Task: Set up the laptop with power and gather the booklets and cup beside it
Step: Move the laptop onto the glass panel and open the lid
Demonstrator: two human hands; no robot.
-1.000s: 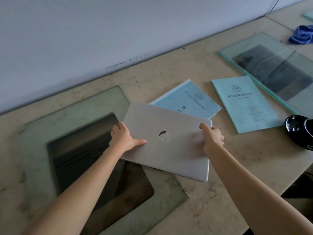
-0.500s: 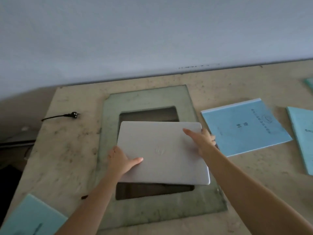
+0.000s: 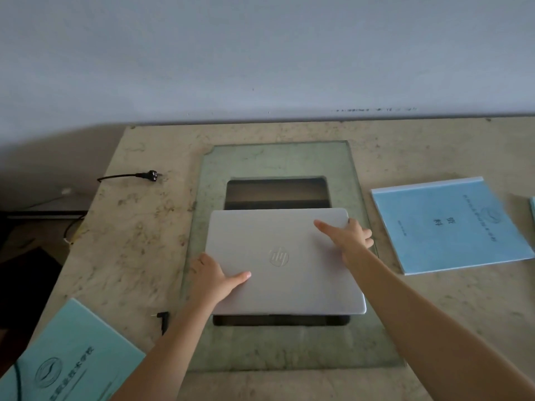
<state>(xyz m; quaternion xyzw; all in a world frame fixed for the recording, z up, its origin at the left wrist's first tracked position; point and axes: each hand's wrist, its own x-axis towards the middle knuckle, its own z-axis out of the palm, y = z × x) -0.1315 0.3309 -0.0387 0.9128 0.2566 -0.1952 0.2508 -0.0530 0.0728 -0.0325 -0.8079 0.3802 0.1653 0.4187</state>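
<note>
Laptop (image 3: 285,261) is seen closed; silver lid up, round HP logo at lid centre, corners rounded. It is placed on the glass pane (image 3: 275,157) at the middle of the table (image 3: 130,227), squared to the pane's edges, with most of the dark cut-out (image 3: 276,192) covered; full rest versus slight lift cannot be told.

Left hand (image 3: 212,280) is clamped on the left edge; thumb laid flat on the lid, fingers tucked out of sight below. Right hand (image 3: 348,237) is clamped on the far right corner; thumb stretched over the lid, fingers curled round the edge.

Blue booklet (image 3: 451,224) is laid to the right, apart from the laptop; teal booklet (image 3: 72,354) at the near left corner; mains plug (image 3: 150,176) at far left; barrel connector (image 3: 163,318) just beside the left forearm.

Versus 1.0 s ago: laptop was skewed and overlapped the blue booklet; now it is shifted left, straightened, cleared of the booklet; the same two edges are gripped.
</note>
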